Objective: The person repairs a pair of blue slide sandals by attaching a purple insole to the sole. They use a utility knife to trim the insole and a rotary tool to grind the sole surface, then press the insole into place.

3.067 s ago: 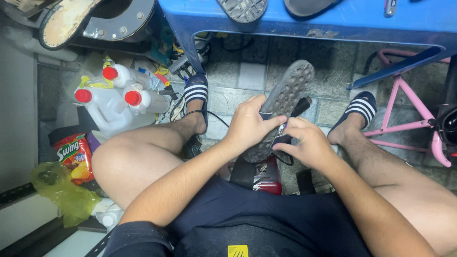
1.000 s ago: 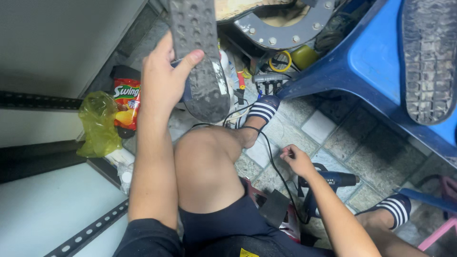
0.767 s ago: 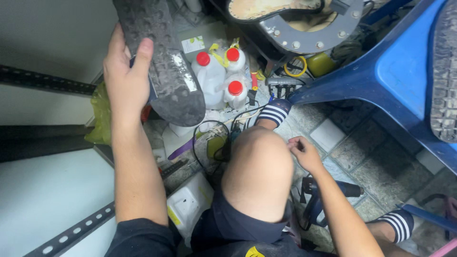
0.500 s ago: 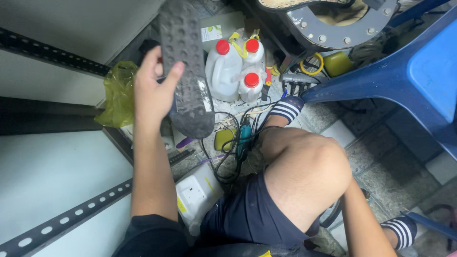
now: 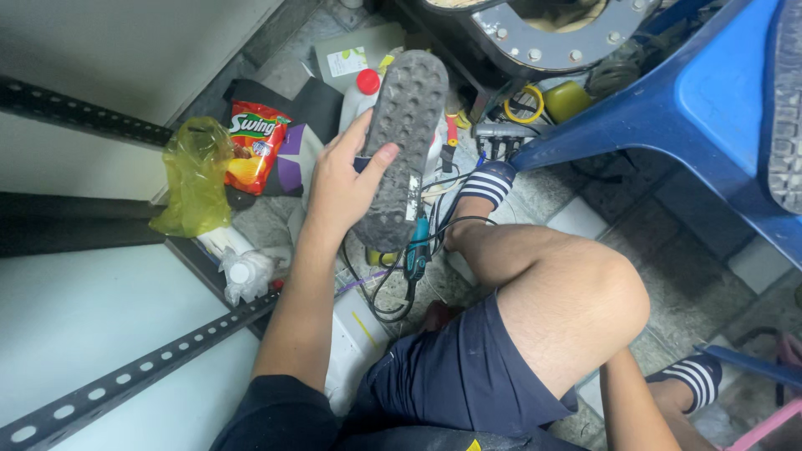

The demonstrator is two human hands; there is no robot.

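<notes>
My left hand (image 5: pixel 342 188) is shut on a dark grey studded shoe sole (image 5: pixel 405 142), thumb across the studded face, fingers behind it. I hold it out over the cluttered floor to the left of my bent left knee (image 5: pixel 585 292). Under the sole a teal rotary tool (image 5: pixel 415 255) lies among black cables on the tiles. A white jug with a red cap (image 5: pixel 366 83) shows just behind the sole. Only my right forearm (image 5: pixel 639 413) is seen at the bottom edge; the hand itself is out of the picture.
A blue plastic table (image 5: pixel 693 108) with another sole (image 5: pixel 785 100) on it stands at right. A red snack bag (image 5: pixel 255 150) and a yellow plastic bag (image 5: pixel 196 175) lie at left by slotted metal shelf rails (image 5: pixel 142 376). A round metal machine part (image 5: pixel 543 33) is at the top.
My left hand took the sole away from both hands and carried it out to the left over the clutter. My view swung left with it, and my right hand dropped out of sight.
</notes>
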